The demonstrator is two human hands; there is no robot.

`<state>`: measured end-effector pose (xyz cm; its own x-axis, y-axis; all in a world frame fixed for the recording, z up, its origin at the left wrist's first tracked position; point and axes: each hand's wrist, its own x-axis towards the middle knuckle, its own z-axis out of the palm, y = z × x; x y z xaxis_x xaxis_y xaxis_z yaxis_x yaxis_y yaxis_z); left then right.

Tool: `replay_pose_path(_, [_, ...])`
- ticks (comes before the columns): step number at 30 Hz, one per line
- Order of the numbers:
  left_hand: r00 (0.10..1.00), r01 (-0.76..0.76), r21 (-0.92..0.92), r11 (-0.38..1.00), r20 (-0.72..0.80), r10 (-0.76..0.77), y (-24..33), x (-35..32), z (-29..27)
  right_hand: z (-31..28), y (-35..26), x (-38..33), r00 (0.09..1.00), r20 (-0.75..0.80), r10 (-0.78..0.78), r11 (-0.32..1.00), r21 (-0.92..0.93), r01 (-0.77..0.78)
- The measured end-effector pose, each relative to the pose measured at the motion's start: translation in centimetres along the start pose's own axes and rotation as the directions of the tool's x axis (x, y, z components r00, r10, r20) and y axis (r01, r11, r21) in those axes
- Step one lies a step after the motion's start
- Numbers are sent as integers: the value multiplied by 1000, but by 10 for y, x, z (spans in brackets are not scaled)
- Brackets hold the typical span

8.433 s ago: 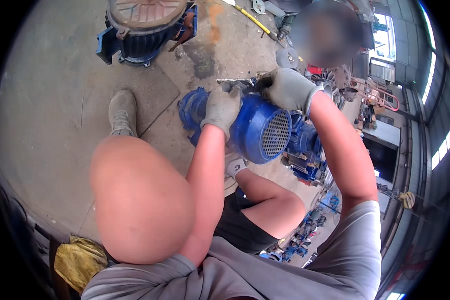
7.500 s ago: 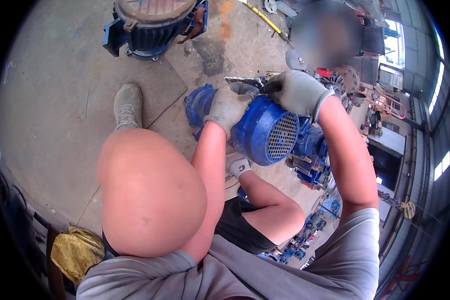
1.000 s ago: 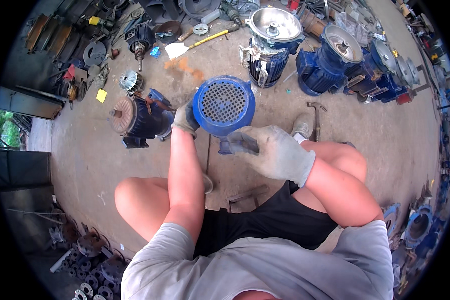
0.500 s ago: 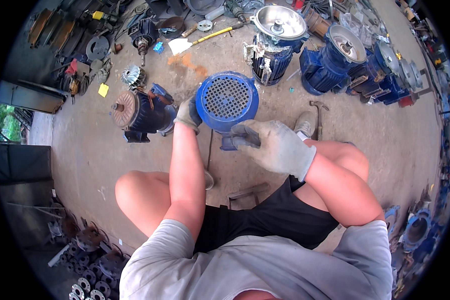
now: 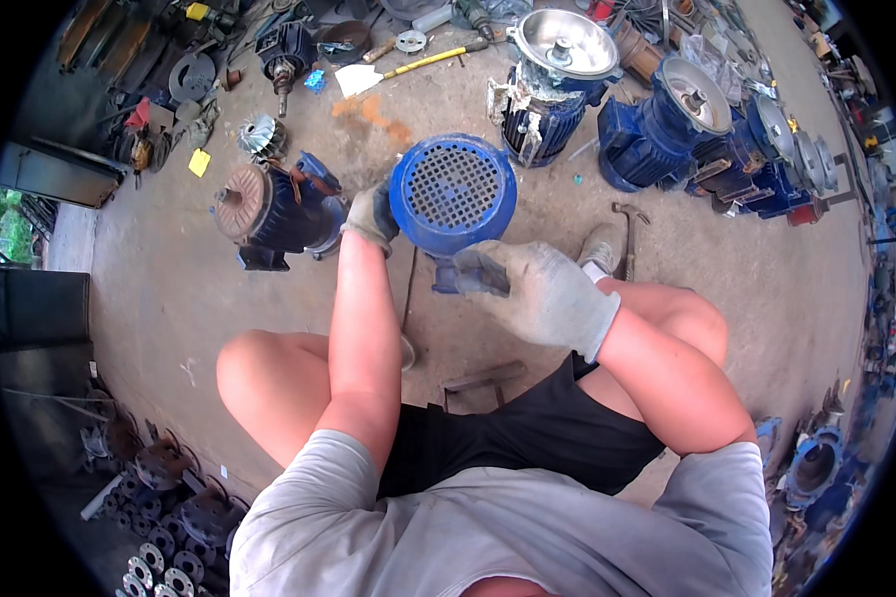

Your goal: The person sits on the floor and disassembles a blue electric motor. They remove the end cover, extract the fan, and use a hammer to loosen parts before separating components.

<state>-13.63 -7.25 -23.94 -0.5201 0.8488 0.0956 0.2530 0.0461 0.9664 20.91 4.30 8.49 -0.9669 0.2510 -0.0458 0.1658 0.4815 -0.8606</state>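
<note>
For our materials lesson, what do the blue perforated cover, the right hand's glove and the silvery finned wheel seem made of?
Perforated cover: probably metal painted blue, by its scuffed rim; plastic possible.
Right glove: likely fabric, matte grey, by its soft creases.
Finned wheel: apparently bare metal, by its silvery shine.

The left forearm (image 5: pixel 361 323) reaches nearly straight forward, gloved left hand (image 5: pixel 370 216) partly hidden; the right elbow (image 5: pixel 732 423) bends outward, gloved right hand (image 5: pixel 546 298) turned inward with curled fingers (image 5: pixel 488 271), perhaps closed.
</note>
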Motion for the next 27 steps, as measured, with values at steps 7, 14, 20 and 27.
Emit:
replay_pose_path(7, [830,234,-955,180,99,-549,77,13,47,-12,14,7,997,-65,52,998,-23,-53])
replay_pose_path(14, [946,-153,-987,-56,-130,-296,16,-86,-12,-26,7,16,981,-106,160,987,43,-156])
replay_pose_path(20, [855,-242,-868,433,-402,-329,215,-48,0,-48,26,3,951,-286,115,985,157,-72])
replay_pose_path(27, [995,-31,-945,327,2,98,355,-19,115,-44,19,19,856,-316,409,731,675,-100])
